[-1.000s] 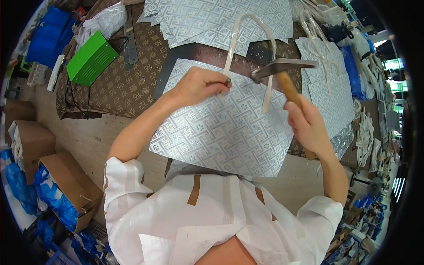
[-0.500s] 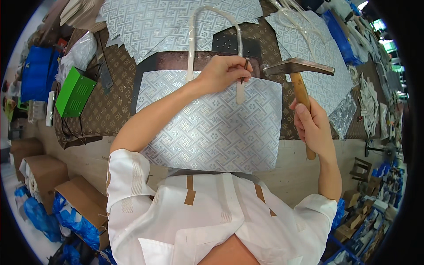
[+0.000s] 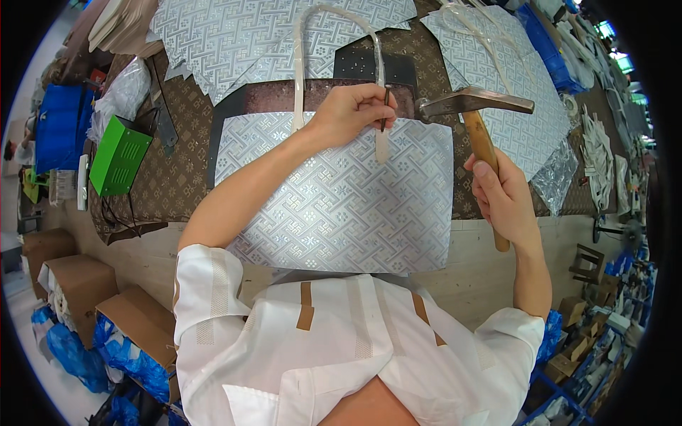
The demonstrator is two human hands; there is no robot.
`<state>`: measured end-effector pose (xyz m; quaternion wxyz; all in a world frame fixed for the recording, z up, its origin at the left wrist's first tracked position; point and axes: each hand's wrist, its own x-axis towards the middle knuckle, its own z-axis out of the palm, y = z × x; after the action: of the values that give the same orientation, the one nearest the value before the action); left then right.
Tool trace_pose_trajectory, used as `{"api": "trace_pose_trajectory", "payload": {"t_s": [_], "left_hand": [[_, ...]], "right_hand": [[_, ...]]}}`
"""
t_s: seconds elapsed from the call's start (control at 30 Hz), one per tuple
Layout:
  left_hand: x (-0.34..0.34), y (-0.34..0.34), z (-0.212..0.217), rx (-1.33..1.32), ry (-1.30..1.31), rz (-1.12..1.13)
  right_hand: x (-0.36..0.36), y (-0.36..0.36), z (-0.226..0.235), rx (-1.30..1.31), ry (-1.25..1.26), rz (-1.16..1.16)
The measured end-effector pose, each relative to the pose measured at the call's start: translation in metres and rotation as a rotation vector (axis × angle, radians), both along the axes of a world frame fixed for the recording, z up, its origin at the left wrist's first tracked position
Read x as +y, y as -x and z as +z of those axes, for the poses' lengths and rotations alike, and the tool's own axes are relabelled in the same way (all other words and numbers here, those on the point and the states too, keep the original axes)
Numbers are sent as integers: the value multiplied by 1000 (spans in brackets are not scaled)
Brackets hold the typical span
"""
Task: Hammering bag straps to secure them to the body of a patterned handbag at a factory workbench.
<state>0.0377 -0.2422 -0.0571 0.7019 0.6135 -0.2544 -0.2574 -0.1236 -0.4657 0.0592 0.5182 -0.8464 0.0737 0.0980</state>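
Note:
A thin dark metal rod, like a punch [image 3: 386, 106], stands nearly upright in the fingertips of my left hand [image 3: 346, 113]. It meets the pale strap handle [image 3: 299, 71] close to that handle's right end. Under the strap lies a silvery-white patterned panel [image 3: 334, 199], its far edge on a dark reddish-brown slab [image 3: 273, 97]. My right hand [image 3: 503, 192] is wrapped round the wooden handle of a hammer [image 3: 483, 145]. The hammer's metal head is raised to the right of the punch, apart from it.
More patterned sheets [image 3: 277, 42] cover the table's far side, on a brown patterned cloth [image 3: 186, 177]. To the left stand a green metal box [image 3: 121, 157] and a blue bin [image 3: 62, 128]. Cardboard boxes [image 3: 78, 284] sit on the floor at left.
The whole view has shifted slightly. The punch stands a little straighter in my left fingers; the hammer stays raised in my right hand.

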Motion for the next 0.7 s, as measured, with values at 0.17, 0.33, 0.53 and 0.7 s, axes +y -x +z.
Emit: {"api": "trace_pose_trajectory", "payload": {"t_s": [0.17, 0.33, 0.53, 0.7], "left_hand": [[5, 0, -6, -123, -41, -12], [6, 3, 6, -495, -194, -43], [4, 7, 3, -634, -143, -9], [12, 7, -9, -601, -162, 12]], "right_hand": [[2, -7, 18, -26, 42, -34], [-16, -9, 113, -389, -569, 85], [4, -16, 9, -101, 451, 160], [-6, 2, 6, 13, 92, -111]]}}
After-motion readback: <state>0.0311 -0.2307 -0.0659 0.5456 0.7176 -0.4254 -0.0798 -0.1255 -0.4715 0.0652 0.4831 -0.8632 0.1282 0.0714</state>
